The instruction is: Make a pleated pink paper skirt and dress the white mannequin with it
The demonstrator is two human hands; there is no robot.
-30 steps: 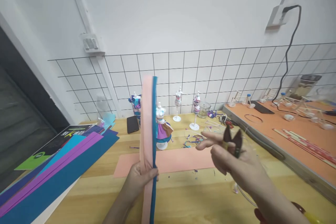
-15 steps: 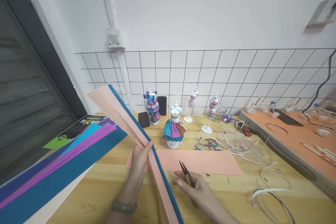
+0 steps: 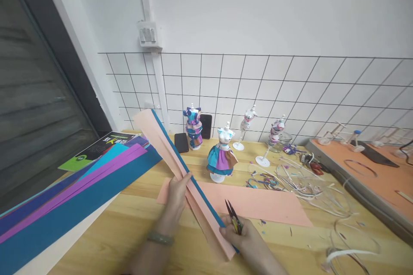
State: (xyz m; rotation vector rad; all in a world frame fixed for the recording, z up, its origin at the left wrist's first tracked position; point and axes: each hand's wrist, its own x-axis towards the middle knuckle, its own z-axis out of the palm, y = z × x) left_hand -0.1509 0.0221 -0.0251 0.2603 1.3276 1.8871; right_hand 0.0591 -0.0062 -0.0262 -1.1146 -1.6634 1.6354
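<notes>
My left hand [image 3: 177, 191] grips a long folded bundle of pink and teal paper strips [image 3: 161, 139], which slants up to the left over the wooden table [image 3: 135, 223]. My right hand [image 3: 242, 234] is closed on small dark scissors [image 3: 234, 215], their blades pointing up, and it touches the bundle's lower end. A flat pink paper sheet [image 3: 264, 206] lies on the table just behind both hands. A small mannequin in a teal and purple paper dress [image 3: 222, 157] stands beyond the sheet.
Large teal, purple and blue paper sheets [image 3: 74, 197] fan out at the left. More small dress forms [image 3: 193, 125], two phones [image 3: 181, 142], paper scraps and curled white strips [image 3: 309, 184] sit by the wire grid wall. An orange board [image 3: 380, 180] lies right.
The view swung left and down. The paper bundle tipped from upright to a slant toward the left. My right hand dropped from mid-air to the bundle's lower end, scissors still in it.
</notes>
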